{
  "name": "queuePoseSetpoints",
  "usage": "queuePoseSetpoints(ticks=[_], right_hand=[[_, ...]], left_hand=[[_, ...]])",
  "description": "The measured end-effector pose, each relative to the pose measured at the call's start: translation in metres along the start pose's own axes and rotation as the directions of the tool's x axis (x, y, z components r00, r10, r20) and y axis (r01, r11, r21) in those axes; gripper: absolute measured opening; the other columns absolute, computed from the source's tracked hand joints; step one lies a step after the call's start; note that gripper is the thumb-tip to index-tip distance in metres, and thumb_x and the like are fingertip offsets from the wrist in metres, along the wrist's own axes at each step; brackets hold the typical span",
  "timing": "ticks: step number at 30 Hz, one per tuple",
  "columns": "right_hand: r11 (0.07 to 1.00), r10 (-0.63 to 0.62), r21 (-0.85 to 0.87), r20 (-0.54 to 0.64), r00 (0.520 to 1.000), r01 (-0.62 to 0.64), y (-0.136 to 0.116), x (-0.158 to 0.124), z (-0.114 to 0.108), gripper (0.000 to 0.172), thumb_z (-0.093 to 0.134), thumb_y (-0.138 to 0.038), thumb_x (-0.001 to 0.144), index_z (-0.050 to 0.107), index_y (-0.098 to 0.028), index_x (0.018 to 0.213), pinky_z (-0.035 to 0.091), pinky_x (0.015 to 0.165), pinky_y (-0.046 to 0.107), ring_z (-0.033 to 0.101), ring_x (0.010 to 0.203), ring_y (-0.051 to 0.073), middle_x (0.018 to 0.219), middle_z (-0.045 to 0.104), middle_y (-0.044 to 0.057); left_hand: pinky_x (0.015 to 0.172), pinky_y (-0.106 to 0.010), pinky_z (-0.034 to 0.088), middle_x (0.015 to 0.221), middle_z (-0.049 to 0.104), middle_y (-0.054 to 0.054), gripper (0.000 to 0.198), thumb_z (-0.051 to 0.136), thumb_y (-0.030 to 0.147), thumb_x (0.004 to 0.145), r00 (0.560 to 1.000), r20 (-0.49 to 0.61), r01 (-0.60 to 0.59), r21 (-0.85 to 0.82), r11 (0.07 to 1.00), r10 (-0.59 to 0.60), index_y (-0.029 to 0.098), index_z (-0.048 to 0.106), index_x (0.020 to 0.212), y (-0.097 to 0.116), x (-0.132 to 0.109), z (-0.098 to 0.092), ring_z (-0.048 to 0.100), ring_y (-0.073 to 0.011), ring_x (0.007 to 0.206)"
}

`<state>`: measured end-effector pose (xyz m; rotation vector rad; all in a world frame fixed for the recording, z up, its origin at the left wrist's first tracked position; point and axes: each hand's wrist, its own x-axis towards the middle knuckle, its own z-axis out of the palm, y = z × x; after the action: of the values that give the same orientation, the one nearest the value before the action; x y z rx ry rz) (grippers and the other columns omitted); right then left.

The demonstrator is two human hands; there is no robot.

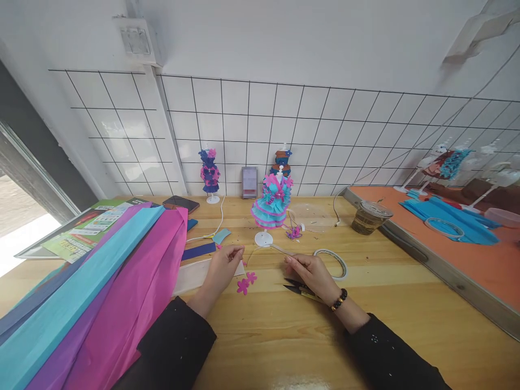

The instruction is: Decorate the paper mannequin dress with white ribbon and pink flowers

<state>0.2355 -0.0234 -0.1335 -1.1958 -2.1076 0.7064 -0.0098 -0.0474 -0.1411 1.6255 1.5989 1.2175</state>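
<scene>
My left hand is pinched shut on one end of a thin pale strip. My right hand pinches its other end, and the strip is stretched between them over the wooden table. Black and gold scissors lie under my right hand. Two small pink paper flowers rest between my hands. Just behind stands a small mannequin in a blue and pink paper dress. A white tape roll lies to the right of my right hand.
Sheets of pink, purple and blue crepe paper cover the left of the table. Two more dressed mannequins stand by the tiled wall with a phone. A lidded cup and an orange board with blue paper lie at right.
</scene>
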Motion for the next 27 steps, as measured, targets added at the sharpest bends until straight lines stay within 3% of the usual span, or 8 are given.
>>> queuePoseSetpoints(ticks=[5, 10, 13, 15, 17, 20, 23, 27], right_hand=[[1.0, 0.004, -0.011, -0.024, 1.0, -0.005, -0.002, -0.001, 0.0, 0.048, 0.037, -0.048, 0.087, 0.06, -0.016, 0.06, 0.031, 0.045, 0.023, 0.041, 0.047, 0.011, 0.049, 0.046, -0.002], [0.999, -0.017, -0.041, -0.073, 0.997, 0.014, 0.0, -0.002, 0.0, 0.046, 0.037, -0.045, 0.088, 0.062, -0.018, 0.061, 0.036, 0.047, 0.024, 0.049, 0.049, 0.013, 0.051, 0.054, 0.0], [0.994, -0.086, -0.08, -0.21, 0.974, 0.071, 0.001, -0.001, -0.004, 0.037, 0.039, -0.04, 0.088, 0.064, -0.019, 0.071, 0.045, 0.06, 0.027, 0.059, 0.063, 0.017, 0.066, 0.064, 0.003], [0.978, -0.182, -0.16, -0.328, 0.927, 0.135, -0.004, 0.002, -0.011, 0.028, 0.041, -0.036, 0.088, 0.063, -0.019, 0.086, 0.047, 0.072, 0.03, 0.062, 0.077, 0.019, 0.082, 0.067, 0.006], [0.933, -0.314, -0.294, -0.391, 0.865, 0.206, -0.014, 0.009, -0.021, 0.024, 0.042, -0.031, 0.088, 0.06, -0.02, 0.101, 0.046, 0.082, 0.035, 0.059, 0.092, 0.021, 0.097, 0.064, 0.009], [0.816, -0.49, -0.518, -0.385, 0.782, 0.256, -0.038, 0.024, -0.037, 0.028, 0.046, -0.03, 0.086, 0.055, -0.02, 0.111, 0.042, 0.09, 0.042, 0.052, 0.104, 0.024, 0.108, 0.058, 0.012], [0.695, -0.561, -0.685, -0.324, 0.762, 0.219, -0.064, 0.045, -0.048, 0.032, 0.047, -0.031, 0.086, 0.054, -0.021, 0.115, 0.036, 0.095, 0.047, 0.042, 0.115, 0.028, 0.124, 0.048, 0.013], [0.574, -0.584, -0.8, -0.249, 0.773, 0.175, -0.09, 0.071, -0.054, 0.034, 0.045, -0.035, 0.087, 0.054, -0.022, 0.118, 0.026, 0.099, 0.054, 0.029, 0.125, 0.033, 0.134, 0.039, 0.013]], left_hand=[[0.065, -0.027, 0.047, 0.079, 0.069, -0.004, 0.031, 0.047, 0.038, 0.079, 0.999, -0.005, 0.038, -0.042, 0.998, -0.038, 0.015, 0.065, 0.09, 0.001, 0.001, -0.001, 0.063, -0.0176, 0.074], [0.066, -0.028, 0.048, 0.077, 0.068, -0.005, 0.032, 0.049, 0.039, 0.077, 0.998, -0.032, 0.052, -0.089, 0.995, -0.055, 0.014, 0.064, 0.09, 0.0, 0.002, -0.002, 0.062, -0.0174, 0.072], [0.068, -0.029, 0.047, 0.078, 0.068, -0.006, 0.033, 0.05, 0.039, 0.077, 0.997, -0.047, 0.052, -0.075, 0.996, -0.056, 0.014, 0.064, 0.092, -0.001, 0.003, -0.001, 0.062, -0.0181, 0.074], [0.067, -0.029, 0.047, 0.078, 0.067, -0.006, 0.034, 0.049, 0.039, 0.078, 0.998, -0.049, 0.035, -0.051, 0.998, -0.037, 0.014, 0.064, 0.094, -0.001, 0.003, -0.001, 0.062, -0.0181, 0.074], [0.066, -0.029, 0.047, 0.077, 0.067, -0.006, 0.034, 0.047, 0.039, 0.079, 0.999, -0.041, 0.018, -0.05, 0.999, -0.02, 0.014, 0.064, 0.095, -0.002, 0.003, 0.0, 0.062, -0.0178, 0.072], [0.062, -0.028, 0.046, 0.076, 0.067, -0.005, 0.032, 0.046, 0.039, 0.08, 1.0, -0.027, -0.011, -0.066, 0.998, 0.009, 0.015, 0.064, 0.093, -0.004, 0.003, 0.001, 0.061, -0.017, 0.069], [0.063, -0.027, 0.046, 0.076, 0.068, -0.005, 0.03, 0.047, 0.037, 0.079, 0.999, -0.038, -0.035, -0.067, 0.997, 0.033, 0.015, 0.065, 0.091, -0.005, 0.003, 0.002, 0.061, -0.0168, 0.069], [0.067, -0.029, 0.047, 0.079, 0.068, -0.007, 0.03, 0.047, 0.035, 0.079, 0.999, -0.036, -0.035, -0.086, 0.996, 0.032, 0.014, 0.065, 0.091, -0.005, 0.002, 0.001, 0.062, -0.0177, 0.073]])
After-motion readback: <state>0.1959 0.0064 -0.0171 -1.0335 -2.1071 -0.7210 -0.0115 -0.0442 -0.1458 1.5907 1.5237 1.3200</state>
